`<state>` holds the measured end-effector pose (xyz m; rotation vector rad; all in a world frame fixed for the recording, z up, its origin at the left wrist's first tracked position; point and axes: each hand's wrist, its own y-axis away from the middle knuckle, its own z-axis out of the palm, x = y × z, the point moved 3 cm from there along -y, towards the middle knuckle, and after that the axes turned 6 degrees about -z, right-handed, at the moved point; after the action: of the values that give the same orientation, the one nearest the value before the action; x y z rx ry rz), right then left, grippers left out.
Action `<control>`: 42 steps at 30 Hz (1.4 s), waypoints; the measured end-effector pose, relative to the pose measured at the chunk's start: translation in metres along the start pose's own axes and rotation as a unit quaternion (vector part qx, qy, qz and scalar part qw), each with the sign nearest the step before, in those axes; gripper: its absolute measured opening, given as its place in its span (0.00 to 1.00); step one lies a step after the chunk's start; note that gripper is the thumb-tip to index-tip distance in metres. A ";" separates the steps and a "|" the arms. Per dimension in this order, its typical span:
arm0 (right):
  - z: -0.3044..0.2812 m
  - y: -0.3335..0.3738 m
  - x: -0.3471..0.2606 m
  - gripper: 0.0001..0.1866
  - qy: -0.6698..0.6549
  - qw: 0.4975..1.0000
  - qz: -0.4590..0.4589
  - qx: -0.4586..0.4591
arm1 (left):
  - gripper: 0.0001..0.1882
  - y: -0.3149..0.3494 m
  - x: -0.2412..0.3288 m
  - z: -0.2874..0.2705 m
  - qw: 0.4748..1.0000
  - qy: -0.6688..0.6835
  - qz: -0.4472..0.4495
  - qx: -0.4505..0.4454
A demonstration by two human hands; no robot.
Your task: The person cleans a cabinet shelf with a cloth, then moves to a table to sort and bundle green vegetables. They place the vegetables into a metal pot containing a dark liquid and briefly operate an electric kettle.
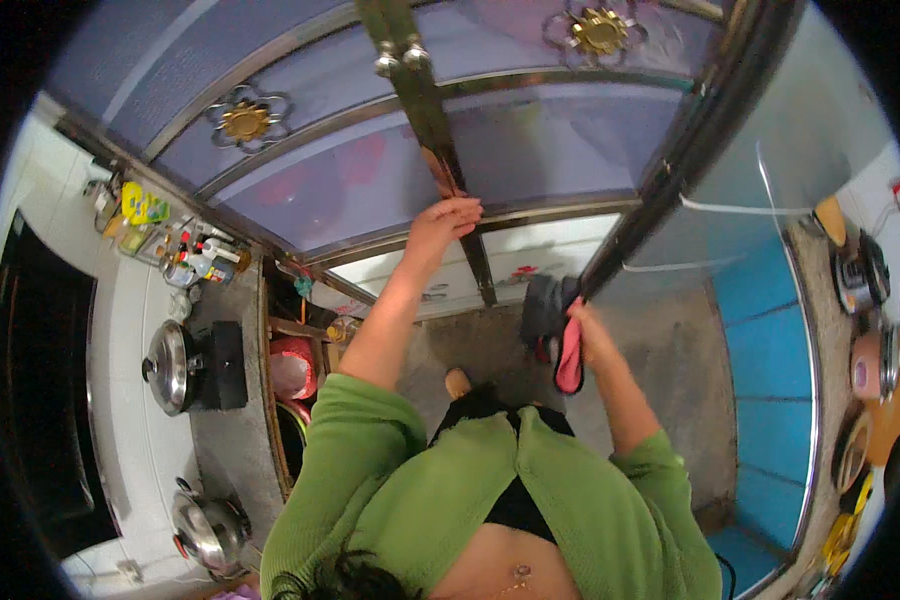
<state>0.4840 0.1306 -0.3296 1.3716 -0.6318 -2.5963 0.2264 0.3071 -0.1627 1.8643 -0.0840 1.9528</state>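
Observation:
A tall double door with lilac frosted panels and dark metal frames stands in front of me. My left hand rests at the lower part of the door's centre bar, its fingers stretched out to the right and lying together. Lower and to the right, my right hand is closed on the edge of a soft-looking dark grey and pink item. Its dark part hangs close to the door; its exact kind is unclear.
On the left counter stand a lidded steel pan on a black stove, a steel pot and several bottles. Blue-fronted cabinets line the right, with a cooker on top. A glass panel stands beside the door.

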 end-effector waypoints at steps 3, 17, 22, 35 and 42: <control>-0.015 -0.013 -0.053 0.18 0.013 0.990 -0.126 0.069 | 0.17 0.008 -0.004 -0.003 0.999 -0.012 0.028 -0.025; 0.127 -0.170 0.068 0.15 0.217 0.769 -0.412 0.438 | 0.15 0.078 -0.128 -0.132 0.962 -0.119 -0.198 -0.144; 0.260 -0.138 0.188 0.24 0.219 0.816 -0.382 0.374 | 0.15 0.081 -0.144 -0.170 0.951 -0.163 -0.246 -0.092; 0.146 -0.131 0.112 0.15 -0.167 0.965 -0.033 0.199 | 0.15 0.086 -0.154 -0.153 0.957 -0.086 -0.245 -0.129; 0.144 -0.017 0.080 0.15 -0.295 0.953 -0.006 0.070 | 0.30 0.064 -0.150 -0.102 0.890 0.183 -0.344 -0.236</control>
<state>0.3214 0.1641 -0.3256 0.5954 -0.8918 -3.0243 0.1081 0.2439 -0.3003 0.9944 0.1809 1.5504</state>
